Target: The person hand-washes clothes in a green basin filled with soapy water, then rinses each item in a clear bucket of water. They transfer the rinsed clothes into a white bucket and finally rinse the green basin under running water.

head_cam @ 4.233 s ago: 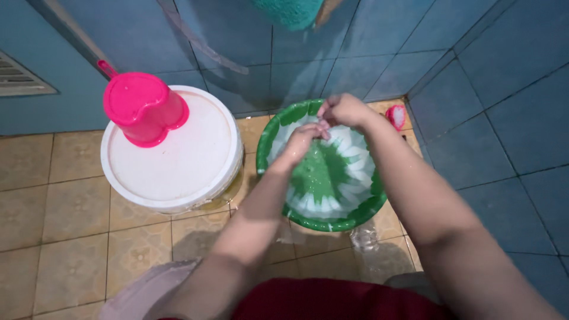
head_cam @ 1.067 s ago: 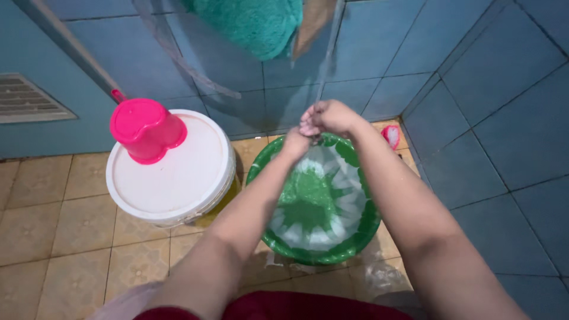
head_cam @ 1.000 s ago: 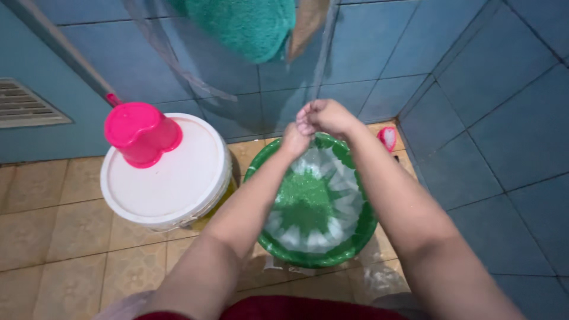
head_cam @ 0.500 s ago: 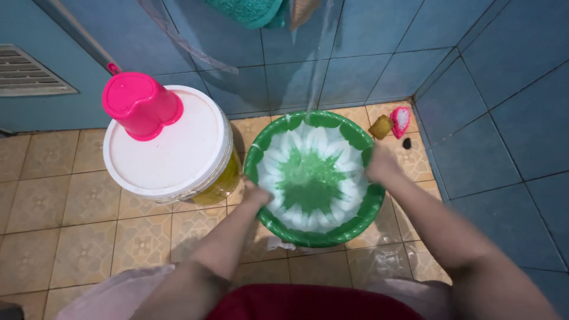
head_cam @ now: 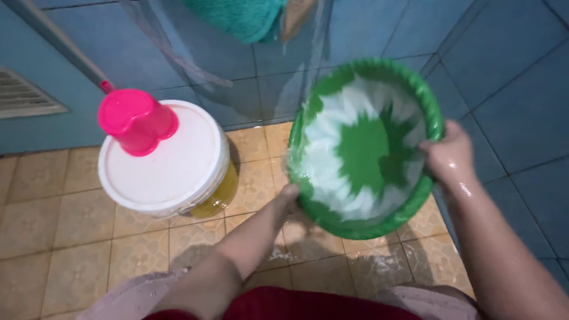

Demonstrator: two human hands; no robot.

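A round green basin [head_cam: 361, 148] with a green and white star pattern inside is lifted off the floor and tilted toward the left. My right hand [head_cam: 450, 157], wet, grips its right rim. My left hand [head_cam: 288, 195] holds the lower left rim from beneath, with most of its fingers hidden by the basin. Water glistens on the basin's inner wall.
A white lidded bucket [head_cam: 166, 163] with a yellowish body stands on the tan tiled floor [head_cam: 59, 237], an upturned pink scoop [head_cam: 135, 121] on its lid. Blue tiled walls close in at the back and right. A teal towel [head_cam: 243, 18] hangs above. The floor under the basin is wet.
My hands left off rubbing together over the basin, moved apart to its rim, and lifted and tilted it off the floor.
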